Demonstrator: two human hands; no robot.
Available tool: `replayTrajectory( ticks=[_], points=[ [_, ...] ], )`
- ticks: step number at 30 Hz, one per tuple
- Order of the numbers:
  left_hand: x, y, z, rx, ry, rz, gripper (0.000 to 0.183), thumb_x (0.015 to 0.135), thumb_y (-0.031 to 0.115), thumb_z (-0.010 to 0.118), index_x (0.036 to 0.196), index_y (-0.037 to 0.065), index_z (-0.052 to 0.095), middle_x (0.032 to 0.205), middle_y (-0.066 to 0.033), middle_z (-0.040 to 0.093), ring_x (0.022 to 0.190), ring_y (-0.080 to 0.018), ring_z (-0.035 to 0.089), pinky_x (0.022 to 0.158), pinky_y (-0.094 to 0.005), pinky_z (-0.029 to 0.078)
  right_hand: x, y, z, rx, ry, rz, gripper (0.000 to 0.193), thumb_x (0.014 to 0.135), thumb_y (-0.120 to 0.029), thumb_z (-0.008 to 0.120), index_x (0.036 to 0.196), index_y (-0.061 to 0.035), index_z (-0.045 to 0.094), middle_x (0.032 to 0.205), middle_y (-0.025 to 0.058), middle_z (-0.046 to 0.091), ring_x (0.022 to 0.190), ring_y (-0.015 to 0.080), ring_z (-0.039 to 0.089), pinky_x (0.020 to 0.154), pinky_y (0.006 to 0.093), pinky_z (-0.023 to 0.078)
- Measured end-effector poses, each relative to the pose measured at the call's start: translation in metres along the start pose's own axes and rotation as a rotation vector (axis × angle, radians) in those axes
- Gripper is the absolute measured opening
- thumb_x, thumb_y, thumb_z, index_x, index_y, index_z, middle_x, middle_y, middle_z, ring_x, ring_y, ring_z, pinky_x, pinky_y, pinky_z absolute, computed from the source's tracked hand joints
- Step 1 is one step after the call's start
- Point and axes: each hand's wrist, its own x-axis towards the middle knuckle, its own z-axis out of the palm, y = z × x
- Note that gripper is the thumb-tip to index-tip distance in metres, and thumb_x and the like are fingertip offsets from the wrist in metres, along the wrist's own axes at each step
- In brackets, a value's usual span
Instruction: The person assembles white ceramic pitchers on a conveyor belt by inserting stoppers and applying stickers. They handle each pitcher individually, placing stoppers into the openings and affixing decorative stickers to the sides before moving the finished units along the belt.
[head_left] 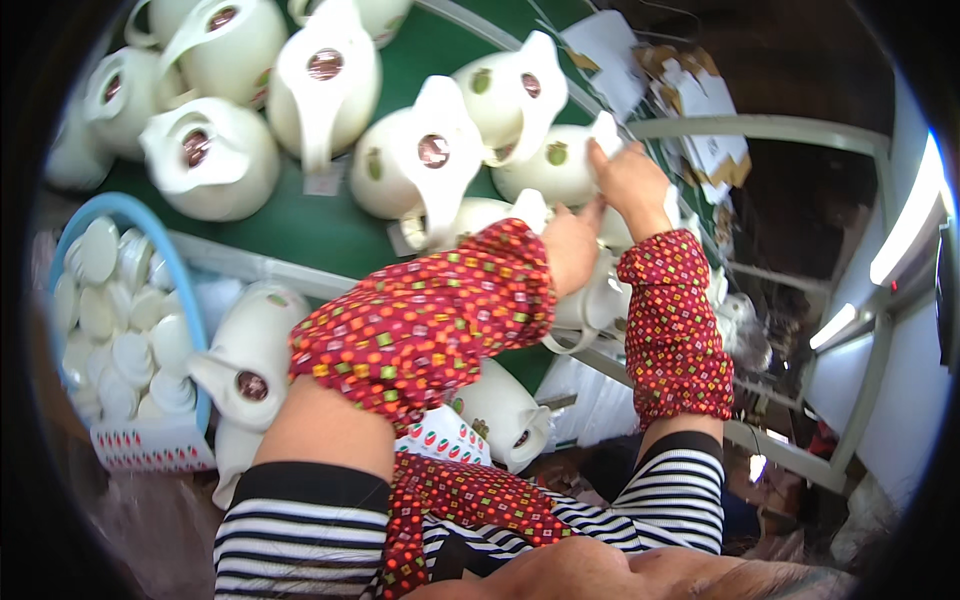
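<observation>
White plastic jugs with pink-brown discs on their tops stand crowded at the far side. My right hand [635, 185] is closed at the top of a white jug [550, 165] with a green print, its thumb along the near side and its other fingertips hidden. Just left and nearer, my left hand [572, 250] reaches toward the right hand with bent fingers; what they hold, if anything, is hidden. Below the left hand is another jug [605, 295] with a looped handle. A jug [430, 150] with a long white handle stands left of both hands.
The jugs stand on a green belt [330, 235] with a pale metal edge. At the left is a blue basket [200, 290] of round white lids [132, 358]. More jugs [262, 350] lie near my forearms. A metal frame [760, 125] and torn cardboard [700, 90] border the right side.
</observation>
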Motion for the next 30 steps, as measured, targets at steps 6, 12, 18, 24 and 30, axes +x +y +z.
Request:
replayTrajectory(
  ticks=[6,12,18,24,30],
  points=[
    [0.026,0.010,0.008,-0.443,0.009,-0.340,0.069,0.084,0.017,0.071,0.148,0.012,0.046,0.113,-0.0313,0.066,0.097,-0.0432,0.072,0.081,-0.0508,0.061,0.009,-0.021,-0.008,0.143,-0.055,0.121,0.101,0.093,-0.084,0.036,0.115,0.0074,0.074,0.120,0.0311,0.071,0.118,0.0443,0.068,0.102,0.0514,0.051],
    [-0.072,0.025,-0.108,0.056,-0.102,0.381,0.027,0.091,0.030,0.065,0.091,0.006,0.079,0.097,-0.0147,0.076,0.097,-0.0354,0.073,0.090,-0.0518,0.055,0.007,0.006,-0.001,0.097,-0.276,0.094,0.111,0.096,-0.085,0.022,0.139,0.0121,0.055,0.132,0.0338,0.065,0.124,0.0471,0.063,0.106,0.0530,0.049],
    [-0.280,-0.063,-0.266,0.176,-0.156,-0.162,0.037,0.093,0.036,0.069,0.108,0.003,0.073,0.105,-0.0177,0.072,0.102,-0.0361,0.071,0.086,-0.0490,0.058,-0.106,-0.100,-0.088,0.639,0.309,-0.429,0.052,0.097,-0.028,0.073,0.137,0.0013,0.059,0.121,0.0236,0.066,0.106,0.0363,0.065,0.094,0.0436,0.053],
    [-0.514,-0.229,-0.324,0.441,0.402,-0.767,0.047,0.089,0.028,0.076,0.129,0.005,0.067,0.125,-0.0205,0.067,0.119,-0.0400,0.062,0.105,-0.0469,0.049,-0.262,-0.309,-0.164,0.781,0.035,-1.279,0.054,0.088,-0.013,0.079,0.138,-0.0109,0.060,0.124,0.0176,0.062,0.115,0.0384,0.062,0.098,0.0461,0.053],
    [-0.528,-0.268,-0.344,0.625,0.156,-0.753,0.086,0.084,0.043,0.081,0.156,0.015,0.043,0.151,-0.0220,0.044,0.137,-0.0430,0.046,0.108,-0.0588,0.042,-0.276,-0.481,-0.118,0.430,0.283,-1.422,0.050,0.088,-0.005,0.058,0.135,-0.0209,0.067,0.126,0.0178,0.059,0.118,0.0373,0.057,0.100,0.0469,0.048]
  ],
)
